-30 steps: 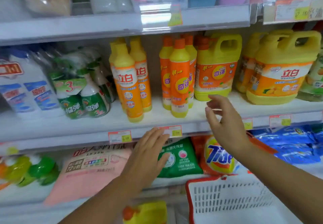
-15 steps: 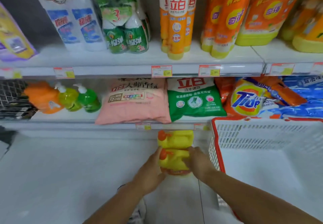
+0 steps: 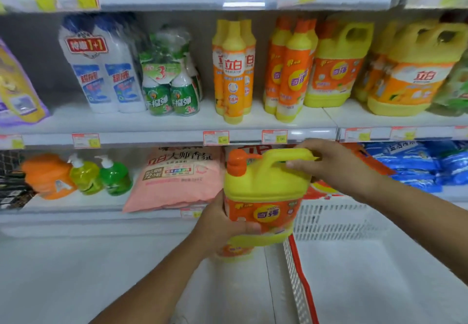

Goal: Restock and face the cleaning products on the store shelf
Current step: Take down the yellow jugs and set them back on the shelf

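Centre of frame: upright jug (image 3: 268, 187), its top handle wrapped by the right grip (image 3: 335, 169), its lower left side clasped by the left grip (image 3: 221, 225), beside the basket (image 3: 334, 220).

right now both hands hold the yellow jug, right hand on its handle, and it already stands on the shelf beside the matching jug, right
Not standing there yet. The head view shows the yellow jug held in the air, below the shelf with the matching jug. The rest holds: right hand on its handle, left hand on its body.
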Available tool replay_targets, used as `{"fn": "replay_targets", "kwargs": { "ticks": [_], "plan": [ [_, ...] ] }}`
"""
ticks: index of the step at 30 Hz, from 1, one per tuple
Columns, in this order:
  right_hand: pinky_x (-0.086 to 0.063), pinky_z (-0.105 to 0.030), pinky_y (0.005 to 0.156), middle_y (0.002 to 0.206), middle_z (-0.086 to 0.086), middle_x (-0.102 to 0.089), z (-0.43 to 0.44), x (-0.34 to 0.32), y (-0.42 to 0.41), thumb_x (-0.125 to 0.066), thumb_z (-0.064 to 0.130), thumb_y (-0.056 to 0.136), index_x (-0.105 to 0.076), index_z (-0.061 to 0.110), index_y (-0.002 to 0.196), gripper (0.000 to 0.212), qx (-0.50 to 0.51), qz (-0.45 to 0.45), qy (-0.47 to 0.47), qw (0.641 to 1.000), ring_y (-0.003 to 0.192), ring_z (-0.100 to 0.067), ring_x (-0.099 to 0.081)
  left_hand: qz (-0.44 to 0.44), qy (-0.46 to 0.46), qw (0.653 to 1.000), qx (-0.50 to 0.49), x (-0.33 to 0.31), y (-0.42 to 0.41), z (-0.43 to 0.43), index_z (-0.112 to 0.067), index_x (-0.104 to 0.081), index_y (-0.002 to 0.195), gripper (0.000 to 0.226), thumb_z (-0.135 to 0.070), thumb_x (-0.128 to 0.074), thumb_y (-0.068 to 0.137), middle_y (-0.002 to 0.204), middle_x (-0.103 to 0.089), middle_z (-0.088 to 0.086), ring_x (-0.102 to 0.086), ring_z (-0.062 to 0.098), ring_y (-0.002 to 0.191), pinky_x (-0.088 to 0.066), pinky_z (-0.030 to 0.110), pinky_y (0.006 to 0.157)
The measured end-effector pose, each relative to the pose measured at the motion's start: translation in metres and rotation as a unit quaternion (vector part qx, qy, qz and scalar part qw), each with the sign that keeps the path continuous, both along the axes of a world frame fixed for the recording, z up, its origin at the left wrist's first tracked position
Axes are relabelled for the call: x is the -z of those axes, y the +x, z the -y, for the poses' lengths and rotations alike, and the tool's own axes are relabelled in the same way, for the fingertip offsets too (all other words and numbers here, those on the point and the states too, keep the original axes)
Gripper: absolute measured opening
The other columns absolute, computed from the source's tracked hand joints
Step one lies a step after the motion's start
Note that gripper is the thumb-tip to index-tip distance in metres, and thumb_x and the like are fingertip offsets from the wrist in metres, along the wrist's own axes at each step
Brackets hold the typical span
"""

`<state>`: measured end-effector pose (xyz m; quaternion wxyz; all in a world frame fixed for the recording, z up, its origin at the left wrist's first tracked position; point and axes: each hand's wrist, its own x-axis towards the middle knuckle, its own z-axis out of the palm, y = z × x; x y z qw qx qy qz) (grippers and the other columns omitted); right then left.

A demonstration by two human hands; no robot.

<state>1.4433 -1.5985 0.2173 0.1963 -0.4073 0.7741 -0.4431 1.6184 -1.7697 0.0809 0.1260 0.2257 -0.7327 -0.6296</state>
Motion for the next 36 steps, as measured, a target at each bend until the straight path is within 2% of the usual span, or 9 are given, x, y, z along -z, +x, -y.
{"fn": "replay_targets", "kwargs": {
  "ticks": [2,5,9,12,16,20,25,33,36],
  "plan": [
    [-0.057,-0.027,0.078,0.108,0.006,-0.072,-0.025,-0.009,-0.011,-0.075,0.035,0.071,-0.056,0.030,0.119,0.052,0.001,0.125,-0.061,0.990,0.094,-0.008,-0.071,-0.043,-0.010,0.999,-0.025,-0.032,-0.019,-0.011,-0.017,-0.057,0.123,0.079,-0.009,-0.095,0.055,0.104,-0.076,-0.006,-0.072,0.011,0.095,-0.057,0.023,0.074],
    [-0.057,-0.026,0.079,0.123,0.012,-0.067,-0.050,0.005,-0.014,-0.089,0.022,0.068,-0.041,0.038,0.135,0.084,-0.043,0.147,-0.031,0.988,0.105,-0.011,-0.069,-0.086,-0.038,0.995,-0.021,-0.077,-0.051,-0.029,-0.017,-0.058,0.120,0.072,-0.006,-0.093,0.058,0.101,-0.076,-0.003,-0.073,0.007,0.087,-0.054,0.016,0.066],
    [-0.056,-0.018,0.073,0.110,0.008,-0.073,-0.056,0.003,-0.045,-0.090,0.010,0.060,-0.047,0.027,0.127,0.081,0.059,0.080,-0.123,0.987,0.098,-0.005,-0.071,-0.118,-0.094,0.988,0.039,-0.128,-0.105,-0.049,-0.020,-0.055,0.122,0.070,-0.004,-0.090,0.064,0.099,-0.073,-0.012,-0.068,-0.007,0.084,-0.050,0.008,0.066],
    [-0.052,-0.010,0.063,0.100,0.011,-0.072,-0.059,-0.012,-0.084,-0.092,0.007,0.054,-0.053,0.028,0.113,0.074,0.125,0.039,-0.167,0.977,0.081,0.007,-0.069,-0.116,-0.158,0.976,0.097,-0.148,-0.148,-0.045,-0.031,-0.050,0.127,0.074,-0.021,-0.092,0.066,0.116,-0.068,-0.014,-0.066,-0.001,0.103,-0.053,0.022,0.088],
    [-0.049,-0.006,0.063,0.102,0.013,-0.069,-0.049,-0.020,-0.140,-0.093,0.008,0.057,-0.051,0.022,0.121,0.078,0.171,-0.034,-0.190,0.966,0.080,0.012,-0.066,-0.022,-0.384,0.923,-0.005,-0.142,-0.193,-0.003,-0.034,-0.047,0.136,0.073,-0.054,-0.079,0.073,0.134,-0.050,-0.012,-0.048,0.007,0.122,-0.039,0.024,0.095],
    [-0.050,-0.007,0.066,0.106,0.011,-0.070,-0.034,-0.017,-0.194,-0.093,0.012,0.055,-0.052,0.019,0.123,0.080,0.188,-0.061,-0.200,0.960,0.090,0.003,-0.067,0.020,-0.423,0.898,-0.121,-0.098,-0.207,0.024,-0.022,-0.051,0.138,0.071,-0.061,-0.068,0.080,0.137,-0.052,-0.003,-0.050,0.015,0.121,-0.039,0.028,0.098],
    [-0.051,-0.008,0.064,0.105,0.012,-0.068,-0.015,0.002,-0.227,-0.090,0.004,0.060,-0.051,0.022,0.120,0.073,0.197,-0.042,-0.220,0.954,0.081,0.012,-0.066,0.052,-0.574,0.812,-0.096,-0.058,-0.221,0.043,-0.028,-0.047,0.138,0.070,-0.070,-0.054,0.084,0.145,-0.046,-0.008,-0.036,0.015,0.137,-0.016,0.034,0.116],
    [-0.048,-0.021,0.078,0.112,0.009,-0.061,-0.004,0.011,-0.255,-0.086,0.025,0.059,-0.034,0.023,0.131,0.088,0.185,-0.020,-0.198,0.962,0.096,0.000,-0.062,0.005,-0.607,0.788,-0.107,-0.044,-0.235,0.057,-0.030,-0.060,0.120,0.057,-0.070,-0.049,0.081,0.124,-0.059,-0.011,-0.054,0.013,0.116,-0.020,0.027,0.098],
    [-0.047,-0.020,0.075,0.108,0.007,-0.061,0.005,0.015,-0.261,-0.083,0.023,0.069,-0.035,0.024,0.130,0.078,0.191,-0.018,-0.192,0.962,0.093,-0.001,-0.062,-0.001,-0.603,0.790,-0.110,-0.041,-0.236,0.058,-0.030,-0.061,0.118,0.055,-0.069,-0.048,0.081,0.122,-0.060,-0.012,-0.053,0.013,0.114,-0.020,0.026,0.098]
  ]
}}
